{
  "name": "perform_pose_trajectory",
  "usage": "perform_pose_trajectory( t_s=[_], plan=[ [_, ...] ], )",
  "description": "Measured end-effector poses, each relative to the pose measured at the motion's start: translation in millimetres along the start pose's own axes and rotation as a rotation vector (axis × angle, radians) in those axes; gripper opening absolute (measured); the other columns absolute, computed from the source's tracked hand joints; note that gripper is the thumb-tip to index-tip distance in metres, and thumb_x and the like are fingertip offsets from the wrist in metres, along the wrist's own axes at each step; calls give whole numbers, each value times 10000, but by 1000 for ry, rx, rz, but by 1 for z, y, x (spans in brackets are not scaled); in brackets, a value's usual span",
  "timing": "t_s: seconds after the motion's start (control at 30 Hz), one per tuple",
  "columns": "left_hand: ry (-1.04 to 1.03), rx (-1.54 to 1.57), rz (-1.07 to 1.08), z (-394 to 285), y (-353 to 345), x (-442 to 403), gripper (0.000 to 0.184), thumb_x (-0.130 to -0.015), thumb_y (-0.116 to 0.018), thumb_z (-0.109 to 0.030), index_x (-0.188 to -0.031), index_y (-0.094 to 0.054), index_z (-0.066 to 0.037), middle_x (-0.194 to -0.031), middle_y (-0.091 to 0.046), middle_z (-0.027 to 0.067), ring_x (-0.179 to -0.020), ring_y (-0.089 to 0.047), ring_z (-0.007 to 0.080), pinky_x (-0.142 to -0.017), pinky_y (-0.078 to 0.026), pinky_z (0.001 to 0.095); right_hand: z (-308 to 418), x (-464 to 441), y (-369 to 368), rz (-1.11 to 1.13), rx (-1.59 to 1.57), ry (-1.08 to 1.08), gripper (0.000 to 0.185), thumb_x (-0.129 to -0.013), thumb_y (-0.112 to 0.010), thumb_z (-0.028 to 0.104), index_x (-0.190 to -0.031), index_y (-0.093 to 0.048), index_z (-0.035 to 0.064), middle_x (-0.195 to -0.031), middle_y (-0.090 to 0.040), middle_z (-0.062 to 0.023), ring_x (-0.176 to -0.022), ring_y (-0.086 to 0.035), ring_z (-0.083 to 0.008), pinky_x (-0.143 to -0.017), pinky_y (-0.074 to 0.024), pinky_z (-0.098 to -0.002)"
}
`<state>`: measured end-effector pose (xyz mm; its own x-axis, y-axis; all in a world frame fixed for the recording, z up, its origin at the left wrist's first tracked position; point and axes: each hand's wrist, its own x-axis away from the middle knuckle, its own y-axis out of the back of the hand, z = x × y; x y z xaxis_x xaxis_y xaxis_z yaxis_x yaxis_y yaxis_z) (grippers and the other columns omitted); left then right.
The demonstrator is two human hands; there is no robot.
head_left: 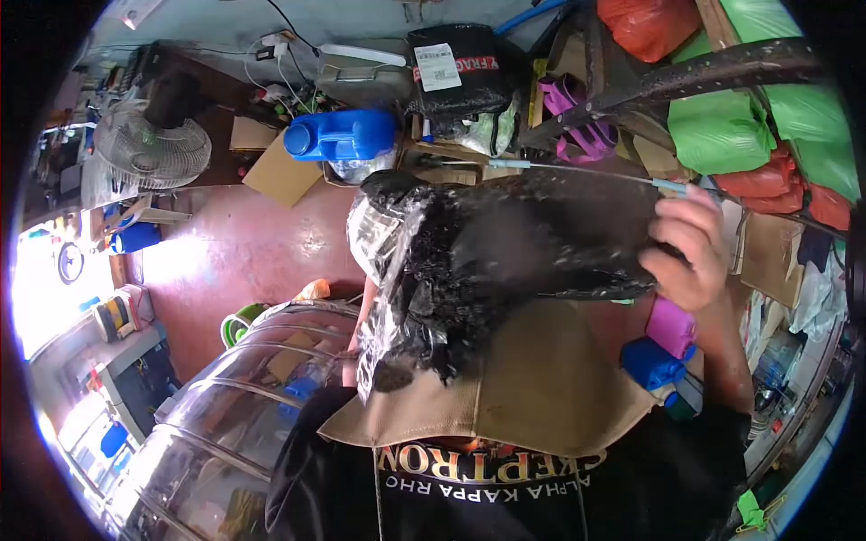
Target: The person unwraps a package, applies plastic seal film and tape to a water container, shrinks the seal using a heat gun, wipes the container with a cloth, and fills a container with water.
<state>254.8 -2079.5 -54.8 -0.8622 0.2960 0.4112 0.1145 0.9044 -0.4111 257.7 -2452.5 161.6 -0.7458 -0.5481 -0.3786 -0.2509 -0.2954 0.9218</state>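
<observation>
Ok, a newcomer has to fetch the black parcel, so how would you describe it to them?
Start at the wall along the top of the picture and find the grey case near it. The black parcel sits just right of that case, above and right of the blue jug; unlike both, it bears a white printed label and red tape.

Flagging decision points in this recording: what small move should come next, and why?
Probably pressing the shiny, crumpled plastic closer against the long, dark black bundle: it sticks out raggedly at one end, while the person's bare right hand grips the opposite end.
</observation>
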Motion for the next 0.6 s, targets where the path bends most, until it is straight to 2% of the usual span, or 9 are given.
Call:
perform_pose_trajectory(
  t_s=[0.13,0.2,0.27,0.3,0.4,0.47,0.53,0.57,0.6],
  plan=[
    [-37,16,-10,1,0,10,702,-958,-407,-599,-1408,-466,-64,-1386,-526,113,-1234,-539,292,-1036,-437,492,42,12,-5,640,-165,65,142,-653,-692,149,-793,-704,123,-1023,-649,-73,-1168,-540,-259,-1005,-432,-495],
    [-48,36,-9,3,-2,11,698,-959,-408,-595,-1407,-467,-62,-1384,-528,114,-1233,-541,293,-1036,-438,491,49,4,18,736,-73,34,150,-700,-706,128,-846,-729,104,-1015,-675,-89,-1099,-595,-267,-948,-474,-448],
    [-59,62,-13,5,-4,14,695,-959,-410,-590,-1406,-467,-61,-1382,-530,116,-1231,-542,294,-1036,-438,490,40,-7,37,689,-510,-414,127,-754,-714,108,-873,-726,64,-979,-686,-96,-965,-645,-278,-859,-517,-418],
    [-67,71,-19,6,-5,15,693,-960,-410,-587,-1405,-467,-60,-1381,-531,116,-1230,-542,294,-1036,-438,490,44,-21,38,445,-574,-392,127,-792,-730,122,-869,-714,22,-961,-687,-114,-859,-660,-292,-786,-536,-385],
    [-89,104,-40,12,-7,14,687,-960,-412,-580,-1404,-468,-58,-1377,-534,119,-1228,-544,296,-1036,-439,488,77,-50,-3,-74,-601,-207,248,-837,-724,217,-963,-685,8,-914,-673,-143,-850,-663,-304,-740,-539,-391],
    [-105,123,-51,16,-7,12,683,-961,-413,-575,-1403,-469,-57,-1375,-536,120,-1226,-545,297,-1036,-439,487,93,-58,-29,47,-251,-92,341,-856,-692,296,-1033,-669,5,-949,-681,-163,-851,-672,-320,-727,-545,-416],
    [-108,144,-56,21,-11,13,679,-962,-415,-570,-1402,-469,-55,-1373,-537,122,-1225,-546,297,-1037,-440,487,97,-46,-48,817,-373,-436,349,-850,-680,348,-960,-702,18,-979,-664,-152,-898,-645,-332,-791,-528,-434],
    [-113,136,-51,21,-13,16,678,-962,-415,-568,-1401,-469,-55,-1371,-538,122,-1224,-547,298,-1037,-440,486,91,-44,-47,998,-453,-420,313,-807,-705,331,-851,-719,21,-1095,-633,-179,-960,-630,-349,-833,-517,-438],
    [-110,132,-41,22,-15,18,676,-962,-416,-565,-1401,-470,-54,-1370,-539,123,-1223,-547,298,-1037,-440,486,86,-39,-43,994,-454,-417,313,-807,-705,331,-851,-719,21,-1095,-633,-179,-960,-630,-349,-833,-517,-438]
  ],
)
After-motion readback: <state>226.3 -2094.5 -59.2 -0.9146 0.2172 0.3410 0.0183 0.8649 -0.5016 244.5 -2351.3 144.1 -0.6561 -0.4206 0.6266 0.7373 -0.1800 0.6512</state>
